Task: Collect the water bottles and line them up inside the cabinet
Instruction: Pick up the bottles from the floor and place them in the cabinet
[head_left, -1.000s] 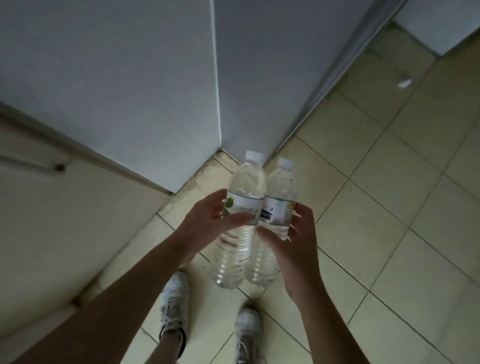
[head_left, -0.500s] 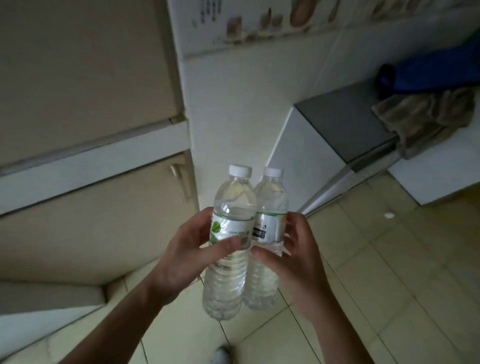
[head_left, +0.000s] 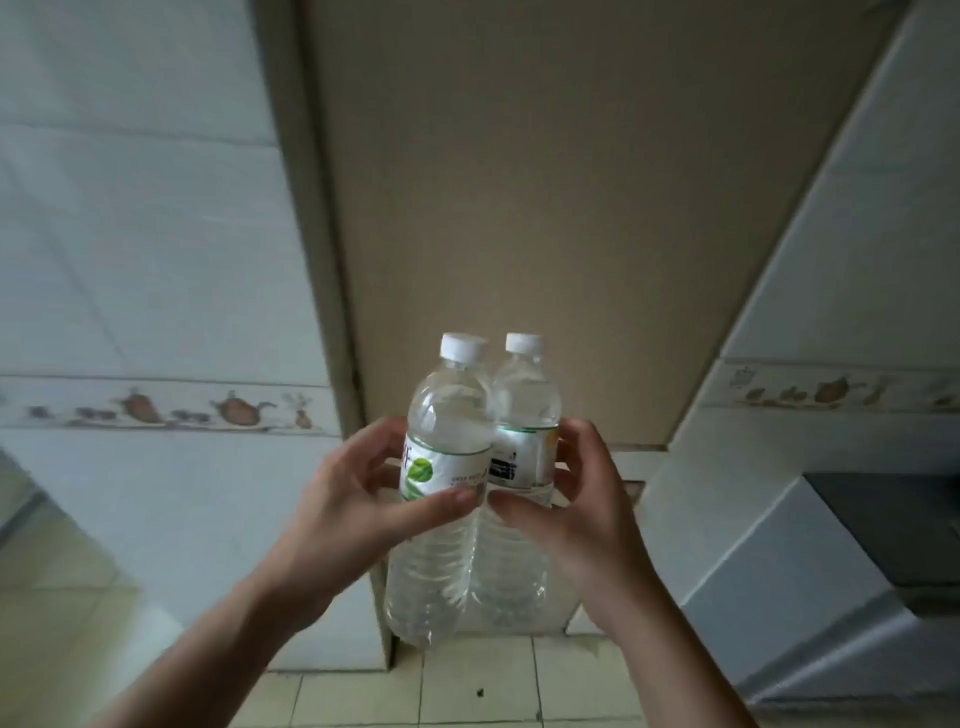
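Two clear bottles, the left bottle (head_left: 439, 499) and the right bottle (head_left: 522, 467), are both full of water, capped white, and held touching side by side in the air before a closed beige cabinet door (head_left: 545, 182). The left hand (head_left: 358, 499) wraps thumb and fingers round the left bottle's label, and the right hand (head_left: 566, 499) does the same on the right bottle, so part of each label is hidden and the small print is too blurred to read. Both stand nearly upright, caps up, tipped slightly away.
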